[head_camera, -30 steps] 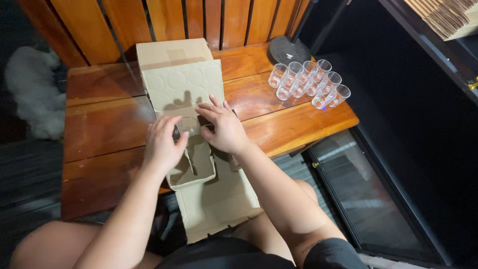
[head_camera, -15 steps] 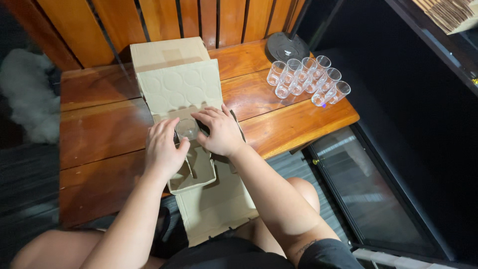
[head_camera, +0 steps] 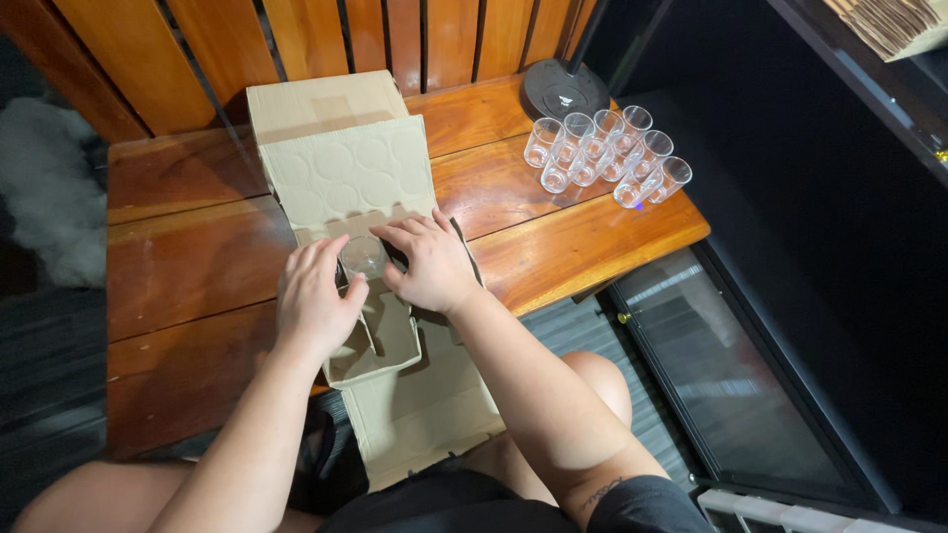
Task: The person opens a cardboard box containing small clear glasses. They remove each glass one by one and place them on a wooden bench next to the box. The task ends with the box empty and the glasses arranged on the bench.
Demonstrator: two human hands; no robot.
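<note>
Held a clear glass (head_camera: 363, 255) between both hands over the open cardboard box (head_camera: 346, 178) on the table (head_camera: 178, 286): left hand (head_camera: 314, 301) gripping from 7 o'clock, right hand (head_camera: 427, 262) cupping from 3 o'clock, glass upright, nearer the left

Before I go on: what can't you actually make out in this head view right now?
- Inside of the cardboard box: covered by the left hand and right hand.
- The glass between the hands: only its top shows; fingers hide the rest.
- Near box flap: its lower end disappears behind the person's lap.
- Clear glasses on the wooden table: overlapping and see-through, so the count is unsure.
- Top-right stack: cut off by the edge.
</note>
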